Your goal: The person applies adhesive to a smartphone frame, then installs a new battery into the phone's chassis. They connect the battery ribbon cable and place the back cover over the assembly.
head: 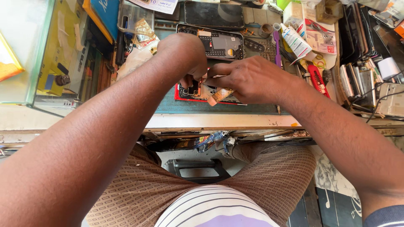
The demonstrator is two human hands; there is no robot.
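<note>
My left hand (183, 54) rests curled over a red-edged opened phone (185, 94) on the green work mat (202, 107), fingers pinching a small part at the phone's top; the part is mostly hidden. My right hand (248, 80) lies just to its right, closed around a small tool with a brownish-orange handle (219, 96) that points down-left toward the phone. Both hands touch over the phone and hide most of it. Behind them lies a second opened phone back (221, 44) with its grey circuit boards exposed.
A dark phone (212, 14) lies at the back. A white glue bottle (294, 40), a red-handled cutter (316, 80) and a purple tool (277, 48) sit right of the mat. Stacked phones and parts (366, 75) crowd the right; a glass case (25, 50) stands left.
</note>
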